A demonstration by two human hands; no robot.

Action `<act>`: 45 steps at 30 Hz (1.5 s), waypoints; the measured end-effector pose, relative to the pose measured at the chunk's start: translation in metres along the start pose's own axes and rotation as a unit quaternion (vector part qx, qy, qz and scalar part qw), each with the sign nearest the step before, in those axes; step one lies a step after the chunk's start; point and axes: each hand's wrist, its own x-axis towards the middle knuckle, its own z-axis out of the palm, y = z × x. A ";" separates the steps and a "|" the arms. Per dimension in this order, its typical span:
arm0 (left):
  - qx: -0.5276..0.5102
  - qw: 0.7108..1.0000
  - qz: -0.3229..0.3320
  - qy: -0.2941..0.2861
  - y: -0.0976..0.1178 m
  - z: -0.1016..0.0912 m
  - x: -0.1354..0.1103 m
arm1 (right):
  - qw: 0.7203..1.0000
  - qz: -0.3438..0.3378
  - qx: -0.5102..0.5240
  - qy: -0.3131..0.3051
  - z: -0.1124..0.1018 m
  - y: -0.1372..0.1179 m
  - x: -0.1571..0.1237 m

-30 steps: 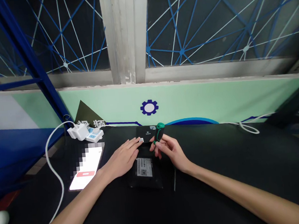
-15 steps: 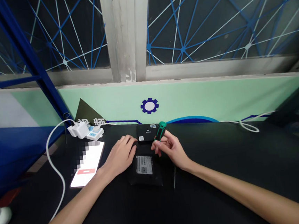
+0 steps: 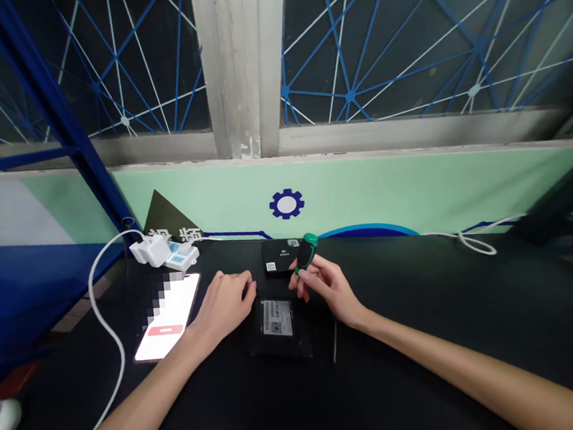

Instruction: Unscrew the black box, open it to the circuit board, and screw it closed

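Green and black handle: the handle (image 3: 306, 252) is up in the right hand (image 3: 323, 284), by the right front corner of the black box (image 3: 279, 256). It looks like a screwdriver's.
Right fingers: thumb and fingers pinch its low end, and the fat top leans up and away.
Left hand: this hand (image 3: 228, 300) has bent, loose fingers with the thumb apart. I see nothing in it. It is just beside the flat black thing (image 3: 280, 346); I can't tell if they touch.
How it feels: probably light, hard and tough, and not easy to break. The black parts may be grippy, the green top more slippery.
Where to grab: the fat black middle seems best for a strong hold. The thin low end is good for a small turn, but it could wobble.
Thin rod: a stiff-looking metal rod (image 3: 334, 341) is below the right hand, on the dark table (image 3: 431, 376). It might roll, so pinch its middle.
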 end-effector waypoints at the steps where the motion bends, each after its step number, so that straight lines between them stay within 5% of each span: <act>1: 0.005 1.000 0.000 0.000 0.001 0.000 0.000 | 1.000 0.000 -0.001 0.000 0.000 0.000 0.000; 45: -0.055 0.996 0.026 -0.070 -0.013 -0.004 -0.003 | 0.995 0.091 -0.003 0.051 0.002 -0.001 0.004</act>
